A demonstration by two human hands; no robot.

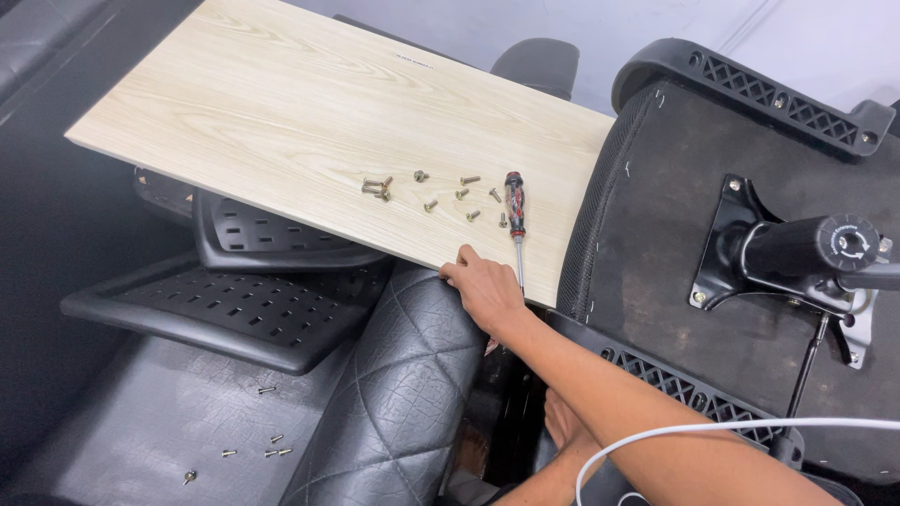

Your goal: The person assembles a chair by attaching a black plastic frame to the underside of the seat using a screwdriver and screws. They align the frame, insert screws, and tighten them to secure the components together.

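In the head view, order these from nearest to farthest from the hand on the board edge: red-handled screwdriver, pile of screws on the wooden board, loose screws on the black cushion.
1. Red-handled screwdriver, right beside the hand.
2. Pile of screws, up-left on the light wooden board.
3. Loose screws, far down-left on the black cushion.

A pale wooden board (281, 103) serves as the work surface, resting tilted across black perforated chair parts (234, 309) and the upturned chair seat (694, 309). On it lies a red-and-black screwdriver (515, 220), its tip pointing toward the board's near edge. Just left of the screwdriver a scatter of small screws (431, 192) is spread out — the farthest ones bunched in a little cluster. Well below the screwdriver, off the board, a few more screws (262, 450) lie on the dark quilted cushion (169, 422).
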